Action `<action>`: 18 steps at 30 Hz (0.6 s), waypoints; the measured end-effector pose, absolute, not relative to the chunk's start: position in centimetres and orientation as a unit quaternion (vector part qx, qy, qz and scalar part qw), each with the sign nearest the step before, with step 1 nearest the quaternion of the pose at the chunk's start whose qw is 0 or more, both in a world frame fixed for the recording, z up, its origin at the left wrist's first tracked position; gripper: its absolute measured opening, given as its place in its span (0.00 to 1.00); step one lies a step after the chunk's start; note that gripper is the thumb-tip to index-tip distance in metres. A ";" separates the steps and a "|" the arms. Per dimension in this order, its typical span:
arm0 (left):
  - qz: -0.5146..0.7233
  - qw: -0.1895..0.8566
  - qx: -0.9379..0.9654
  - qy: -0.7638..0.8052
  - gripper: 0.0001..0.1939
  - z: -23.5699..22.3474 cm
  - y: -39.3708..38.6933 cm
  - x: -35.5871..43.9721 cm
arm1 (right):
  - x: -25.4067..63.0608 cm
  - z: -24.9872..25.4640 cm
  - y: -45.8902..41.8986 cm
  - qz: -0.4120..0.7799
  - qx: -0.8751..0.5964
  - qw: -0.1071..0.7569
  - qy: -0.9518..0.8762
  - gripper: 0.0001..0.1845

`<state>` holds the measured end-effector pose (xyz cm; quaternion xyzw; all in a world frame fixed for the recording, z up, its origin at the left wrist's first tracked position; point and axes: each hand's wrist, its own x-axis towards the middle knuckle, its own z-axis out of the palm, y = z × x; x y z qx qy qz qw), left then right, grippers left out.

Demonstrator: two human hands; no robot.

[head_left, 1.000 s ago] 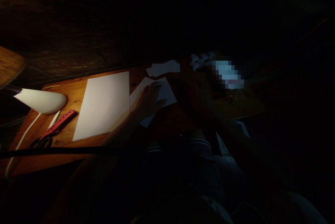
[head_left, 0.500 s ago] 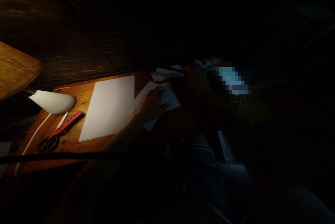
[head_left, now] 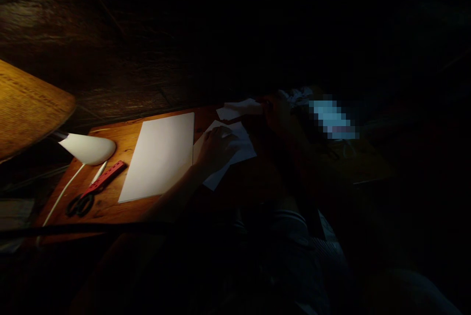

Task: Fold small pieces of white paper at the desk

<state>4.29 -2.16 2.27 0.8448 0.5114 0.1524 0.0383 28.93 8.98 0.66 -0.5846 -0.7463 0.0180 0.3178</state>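
Observation:
My left hand [head_left: 218,144] lies on a folded white paper [head_left: 245,141] on the wooden table, its fingers stretched over the paper and slightly bent. In deep shadow, my right hand [head_left: 278,110] is at the right end of another piece of white paper [head_left: 239,109] farther back. Its fingers are too dark to make out, so whether it holds anything is unclear. A large white sheet or stack of sheets [head_left: 162,153] lies flat to the left, with my left forearm crossing its lower right corner.
Scissors with black handles [head_left: 85,204] and a red, perforated blade part lie at the left. Near them is a white lamp-like object [head_left: 90,148] with a cord. Crumpled whitish material [head_left: 300,95] and a bright blurred-out patch [head_left: 333,118] are at the right.
The whole view has shifted slightly, so things appear farther right and lower. My right hand has drawn back a little from the far paper. My left hand stays on the folded paper, fingers more bent.

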 end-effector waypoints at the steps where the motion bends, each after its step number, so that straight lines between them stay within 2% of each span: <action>1: 0.164 0.032 0.842 0.513 0.11 2.7 -2.0 4.3 | 28.9 0.9 8.9 0.021 -0.590 0.332 -0.735 0.20; 10: 0.244 -0.014 0.773 0.586 0.18 6.4 5.0 4.2 | 30.3 1.3 9.8 0.021 -0.615 0.424 -0.665 0.23; 15: 0.233 -0.032 0.753 0.614 0.23 5.7 10.1 5.9 | 30.5 1.5 10.0 0.014 -0.622 0.408 -0.668 0.24; 18: 0.182 -0.003 0.750 0.636 0.26 4.3 11.3 8.2 | 30.7 1.6 10.0 0.016 -0.615 0.417 -0.669 0.24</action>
